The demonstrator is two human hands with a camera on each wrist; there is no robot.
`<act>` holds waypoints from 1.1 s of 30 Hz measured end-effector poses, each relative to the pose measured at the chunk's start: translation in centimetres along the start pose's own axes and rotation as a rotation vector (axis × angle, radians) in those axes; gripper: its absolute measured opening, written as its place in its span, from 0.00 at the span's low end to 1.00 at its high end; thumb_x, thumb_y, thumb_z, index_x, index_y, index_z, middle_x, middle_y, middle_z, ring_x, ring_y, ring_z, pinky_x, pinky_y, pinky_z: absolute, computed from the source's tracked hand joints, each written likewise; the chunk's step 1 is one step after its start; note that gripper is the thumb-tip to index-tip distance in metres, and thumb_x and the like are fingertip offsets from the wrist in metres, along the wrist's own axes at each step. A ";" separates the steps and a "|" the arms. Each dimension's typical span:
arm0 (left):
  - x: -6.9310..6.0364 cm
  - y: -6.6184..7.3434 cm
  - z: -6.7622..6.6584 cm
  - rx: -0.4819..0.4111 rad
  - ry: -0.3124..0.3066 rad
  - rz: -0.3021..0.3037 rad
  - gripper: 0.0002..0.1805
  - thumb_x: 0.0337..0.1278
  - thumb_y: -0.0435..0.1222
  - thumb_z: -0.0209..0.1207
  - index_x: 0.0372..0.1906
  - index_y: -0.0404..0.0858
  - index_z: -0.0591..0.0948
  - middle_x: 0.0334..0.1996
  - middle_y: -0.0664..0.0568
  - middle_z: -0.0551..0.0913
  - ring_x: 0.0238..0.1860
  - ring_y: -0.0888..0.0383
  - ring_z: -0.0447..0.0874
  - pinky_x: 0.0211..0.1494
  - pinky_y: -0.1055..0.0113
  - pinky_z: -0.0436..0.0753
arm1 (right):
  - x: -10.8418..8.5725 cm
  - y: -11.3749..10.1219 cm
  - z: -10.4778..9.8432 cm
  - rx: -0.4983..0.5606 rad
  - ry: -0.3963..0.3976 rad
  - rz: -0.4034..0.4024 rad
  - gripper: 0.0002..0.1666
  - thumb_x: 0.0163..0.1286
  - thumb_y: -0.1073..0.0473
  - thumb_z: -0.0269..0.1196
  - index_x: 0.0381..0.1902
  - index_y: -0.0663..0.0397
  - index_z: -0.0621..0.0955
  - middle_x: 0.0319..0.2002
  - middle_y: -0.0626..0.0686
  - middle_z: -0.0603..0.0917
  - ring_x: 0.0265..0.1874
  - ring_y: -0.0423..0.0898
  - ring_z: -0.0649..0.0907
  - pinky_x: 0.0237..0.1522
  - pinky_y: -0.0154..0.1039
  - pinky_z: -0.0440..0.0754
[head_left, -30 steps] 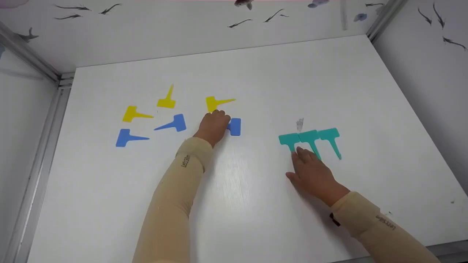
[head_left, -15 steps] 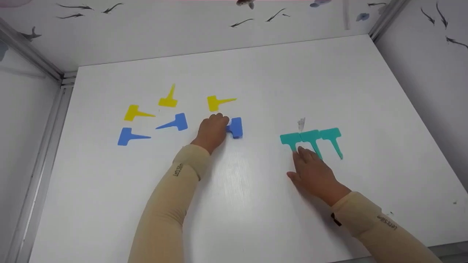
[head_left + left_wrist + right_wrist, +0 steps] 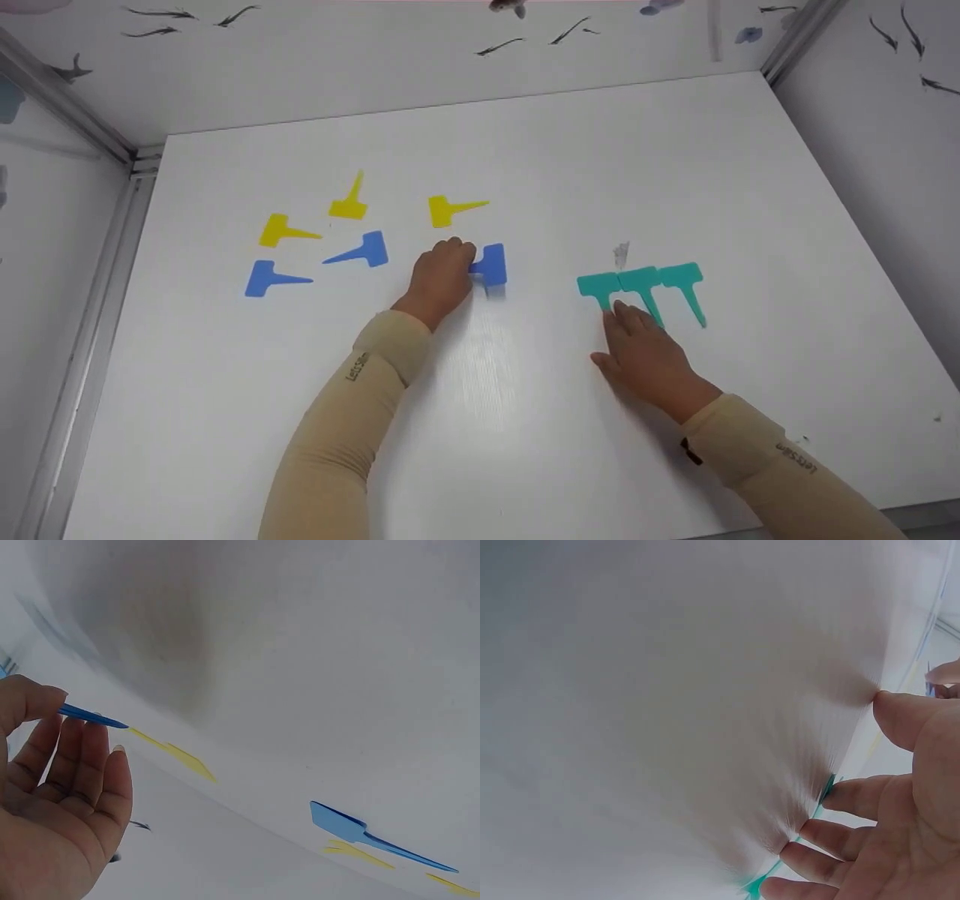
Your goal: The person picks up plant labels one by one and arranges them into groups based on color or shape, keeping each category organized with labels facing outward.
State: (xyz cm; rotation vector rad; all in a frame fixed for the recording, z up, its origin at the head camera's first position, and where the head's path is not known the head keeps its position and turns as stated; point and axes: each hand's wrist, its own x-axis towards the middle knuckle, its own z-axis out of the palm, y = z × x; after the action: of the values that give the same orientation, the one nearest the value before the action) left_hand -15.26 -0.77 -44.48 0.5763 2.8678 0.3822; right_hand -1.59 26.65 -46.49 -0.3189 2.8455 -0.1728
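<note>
My left hand [image 3: 440,277] pinches a blue T-shaped plant label [image 3: 493,264] by its stem, and a shadow under the label's head shows it lifted off the table. In the left wrist view the label's stem [image 3: 101,718] is between thumb and fingers. My right hand [image 3: 646,360] rests with fingers extended, its fingertips at the stems of the teal plant labels. The left teal label [image 3: 598,284], middle teal label [image 3: 640,278] and right teal label [image 3: 681,274] lie side by side in a row, heads away from me. The right wrist view shows the fingertips [image 3: 832,799] touching down there.
Two more blue labels [image 3: 261,279] [image 3: 374,249] lie at the left. Yellow labels [image 3: 276,229] [image 3: 349,208] [image 3: 441,211] lie behind them, scattered. A grey smudge [image 3: 621,253] marks the white table [image 3: 525,435] behind the teal row. Printed walls [image 3: 375,60] enclose the table.
My left hand has taken the blue label up off the table, and drawn it slightly toward me and to the right. The right hand and the teal labels stay in place.
</note>
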 end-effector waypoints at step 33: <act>-2.0 3.5 1.1 0.020 -0.044 0.018 0.14 0.62 0.31 0.58 0.51 0.36 0.80 0.40 0.46 0.80 0.40 0.53 0.76 0.48 0.60 0.81 | 0.1 0.1 0.2 -0.062 0.031 -0.039 0.41 0.69 0.48 0.60 0.67 0.73 0.63 0.67 0.71 0.65 0.67 0.66 0.64 0.64 0.57 0.66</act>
State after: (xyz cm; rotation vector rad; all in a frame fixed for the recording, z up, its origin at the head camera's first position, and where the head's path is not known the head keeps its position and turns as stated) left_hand -11.97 1.81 -44.27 0.6065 2.8296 0.3398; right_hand -1.67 26.70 -46.76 -0.3882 2.8806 -0.0984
